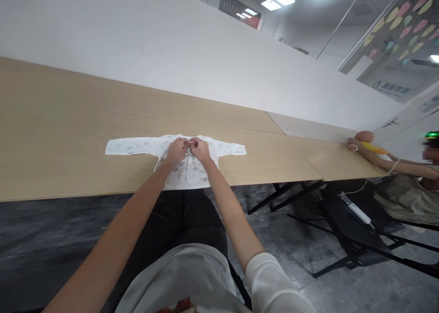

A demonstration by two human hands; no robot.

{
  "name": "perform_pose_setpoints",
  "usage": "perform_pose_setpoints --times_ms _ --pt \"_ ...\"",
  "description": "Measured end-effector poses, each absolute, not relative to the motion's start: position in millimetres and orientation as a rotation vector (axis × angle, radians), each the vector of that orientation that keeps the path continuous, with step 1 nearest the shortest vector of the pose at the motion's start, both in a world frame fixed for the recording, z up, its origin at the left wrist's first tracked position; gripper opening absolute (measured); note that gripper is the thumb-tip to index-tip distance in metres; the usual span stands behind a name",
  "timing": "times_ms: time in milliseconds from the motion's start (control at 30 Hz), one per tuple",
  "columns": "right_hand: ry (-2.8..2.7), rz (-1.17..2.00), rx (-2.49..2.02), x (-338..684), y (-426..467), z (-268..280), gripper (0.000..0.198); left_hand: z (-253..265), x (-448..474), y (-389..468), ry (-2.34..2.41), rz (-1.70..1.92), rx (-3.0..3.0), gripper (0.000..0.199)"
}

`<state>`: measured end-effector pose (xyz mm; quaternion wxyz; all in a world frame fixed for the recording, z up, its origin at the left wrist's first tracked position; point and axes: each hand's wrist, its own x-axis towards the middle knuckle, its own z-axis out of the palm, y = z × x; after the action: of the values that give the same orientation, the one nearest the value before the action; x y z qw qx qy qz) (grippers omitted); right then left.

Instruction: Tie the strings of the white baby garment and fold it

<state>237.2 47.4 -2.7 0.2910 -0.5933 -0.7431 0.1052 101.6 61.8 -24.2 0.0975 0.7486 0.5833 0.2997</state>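
Observation:
A small white baby shirt (137, 146) with a pale green print lies flat on the wooden table, its sleeves spread out to both sides. Near its neckline, my left hand (177, 150) pinches the front of the shirt. My right hand (200, 149) grips the cloth just beside it, the fingertips of both hands almost meeting. Whatever small part sits between the fingertips is hidden. Below the hands the front opening runs down to the hem, which reaches the table's near edge.
The light wood table (61, 121) runs along a white wall (164, 52). At the far right, another person's arm (373, 155) reaches to a doll (370, 143) on the table. A black folding chair (353, 221) holding a white power strip (358, 212) stands on the right.

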Motion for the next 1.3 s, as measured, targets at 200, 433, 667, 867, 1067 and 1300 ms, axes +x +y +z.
perform_pose_setpoints --times_ms 200,433,667,867,1067,1300 --pt "-1.913 0.397 -1.527 238.9 54.3 -9.4 0.025 -23.6 99.5 61.1 1.715 0.858 2.211 0.032" --pt "-1.763 0.457 -1.557 243.6 62.5 -16.6 0.032 -22.8 87.6 58.6 1.503 0.887 2.190 0.035" --pt "-1.537 0.552 -1.548 245.9 66.4 -13.3 0.022 -18.3 86.6 54.5 1.544 0.816 2.269 0.028" --pt "-1.714 0.564 -1.510 253.4 50.2 -4.1 0.009 -18.0 86.4 55.5 1.555 0.796 2.296 0.024" --pt "-1.957 0.579 -1.461 258.0 33.1 -11.6 0.012 -21.7 87.0 58.3 1.550 0.798 2.313 0.021" --pt "-1.945 0.650 -1.376 262.8 34.3 -16.7 0.005 -22.4 85.6 57.2 1.534 0.835 2.298 0.021"
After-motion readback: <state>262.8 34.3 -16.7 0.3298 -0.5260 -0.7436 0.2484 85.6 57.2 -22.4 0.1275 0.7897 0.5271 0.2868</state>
